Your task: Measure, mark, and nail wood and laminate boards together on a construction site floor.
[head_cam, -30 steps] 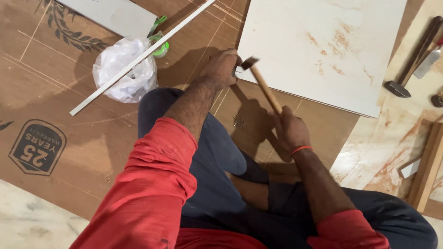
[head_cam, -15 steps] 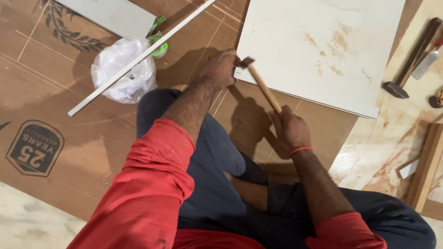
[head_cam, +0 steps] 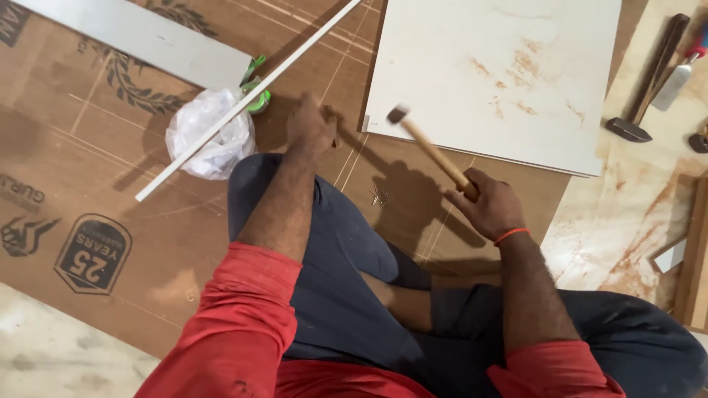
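1. Right hand (head_cam: 490,206), nearest the viewer: fingers clamped round the lower end of the wooden-handled hammer (head_cam: 431,153). The handle's long axis runs up and left, and the small, motion-blurred metal head lies at its far-left end.
2. Small pile of thin nails (head_cam: 380,196): on the brown plywood sheet (head_cam: 88,140), between the two hands.
3. Left hand (head_cam: 310,127), farther and to the left: fingers curled together and pressed to the plywood; whether they pinch a nail cannot be told. The hammer head lies to its right, near but apart.
4. White rectangular laminate board (head_cam: 501,74): far right, just beyond the hammer head.
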